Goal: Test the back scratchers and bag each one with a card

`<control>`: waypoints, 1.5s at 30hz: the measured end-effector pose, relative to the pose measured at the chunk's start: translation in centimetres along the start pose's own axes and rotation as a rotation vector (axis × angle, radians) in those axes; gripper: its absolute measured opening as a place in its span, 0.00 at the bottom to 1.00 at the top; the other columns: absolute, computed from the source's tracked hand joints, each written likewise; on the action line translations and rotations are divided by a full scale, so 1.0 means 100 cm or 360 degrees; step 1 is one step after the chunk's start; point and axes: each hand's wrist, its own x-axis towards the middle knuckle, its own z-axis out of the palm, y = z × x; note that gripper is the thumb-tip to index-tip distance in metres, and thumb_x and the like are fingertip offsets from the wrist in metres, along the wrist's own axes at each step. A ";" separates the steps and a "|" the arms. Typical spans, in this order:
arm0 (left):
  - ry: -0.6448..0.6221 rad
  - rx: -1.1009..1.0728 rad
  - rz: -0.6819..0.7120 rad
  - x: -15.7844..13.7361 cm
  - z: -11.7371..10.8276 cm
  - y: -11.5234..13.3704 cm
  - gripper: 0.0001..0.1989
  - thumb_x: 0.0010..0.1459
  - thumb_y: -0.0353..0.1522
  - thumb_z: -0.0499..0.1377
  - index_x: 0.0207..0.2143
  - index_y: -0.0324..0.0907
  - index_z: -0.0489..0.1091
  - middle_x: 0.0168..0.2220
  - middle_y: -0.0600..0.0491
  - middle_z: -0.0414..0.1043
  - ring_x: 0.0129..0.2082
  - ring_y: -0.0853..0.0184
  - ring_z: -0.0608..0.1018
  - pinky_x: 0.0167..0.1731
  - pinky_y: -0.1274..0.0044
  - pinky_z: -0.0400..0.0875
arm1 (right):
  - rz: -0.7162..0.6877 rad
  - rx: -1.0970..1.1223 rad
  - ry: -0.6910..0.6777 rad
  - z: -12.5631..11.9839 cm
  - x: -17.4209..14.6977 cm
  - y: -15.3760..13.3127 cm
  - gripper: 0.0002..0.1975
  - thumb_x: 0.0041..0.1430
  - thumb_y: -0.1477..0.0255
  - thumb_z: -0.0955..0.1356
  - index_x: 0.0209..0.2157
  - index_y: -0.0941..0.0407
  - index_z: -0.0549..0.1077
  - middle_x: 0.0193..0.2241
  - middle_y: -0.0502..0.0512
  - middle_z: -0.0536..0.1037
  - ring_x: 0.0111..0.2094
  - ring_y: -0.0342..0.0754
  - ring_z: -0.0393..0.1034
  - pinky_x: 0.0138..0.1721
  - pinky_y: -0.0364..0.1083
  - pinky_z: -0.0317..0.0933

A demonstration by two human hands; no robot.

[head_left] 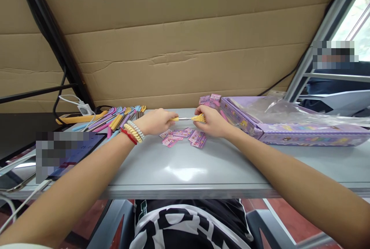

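My left hand and my right hand are both closed on one yellow telescopic back scratcher, held level just above the grey table. The left fingers pinch its yellow handle. A metal rod shows between the hands, and the right fingers are around the yellow claw-shaped head. Below it, several small pink printed cards lie scattered on the tabletop. A row of back scratchers in several colours rests to the left, claw heads toward the back.
On the right, a purple box has clear plastic over it. More pink cards sit beside its left corner. A phone and a white charger are at left. Cardboard stands behind. Part of another person shows at right.
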 end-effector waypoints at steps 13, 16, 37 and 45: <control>0.0306 -0.0305 0.0142 -0.009 0.033 -0.007 0.14 0.59 0.32 0.50 0.43 0.41 0.72 0.33 0.51 0.76 0.30 0.68 0.75 0.30 0.79 0.66 | 0.0130 0.0024 -0.0186 -0.005 -0.001 -0.001 0.29 0.50 0.65 0.68 0.52 0.61 0.60 0.45 0.63 0.70 0.43 0.52 0.68 0.40 0.47 0.60; 0.0329 -0.0340 0.0088 -0.010 0.032 -0.008 0.13 0.57 0.31 0.51 0.42 0.41 0.72 0.31 0.52 0.75 0.26 0.69 0.74 0.27 0.79 0.64 | 0.0225 -0.0002 -0.0198 -0.006 -0.001 0.000 0.29 0.50 0.64 0.68 0.52 0.60 0.60 0.45 0.63 0.71 0.42 0.52 0.69 0.39 0.46 0.61; 0.0168 -0.0130 -0.0316 -0.008 0.030 -0.007 0.12 0.53 0.34 0.52 0.32 0.42 0.75 0.24 0.51 0.76 0.24 0.64 0.75 0.22 0.77 0.61 | 0.0667 -0.0208 -0.0870 -0.015 0.000 -0.009 0.25 0.39 0.46 0.69 0.21 0.55 0.68 0.23 0.54 0.74 0.24 0.48 0.68 0.22 0.44 0.50; -0.0011 -0.0159 -0.0399 -0.008 0.026 -0.002 0.13 0.55 0.36 0.51 0.34 0.44 0.74 0.29 0.51 0.77 0.29 0.63 0.76 0.25 0.76 0.62 | 0.0618 -0.0293 -0.1040 -0.015 0.001 -0.013 0.30 0.40 0.42 0.66 0.28 0.55 0.68 0.28 0.54 0.76 0.30 0.49 0.69 0.24 0.44 0.52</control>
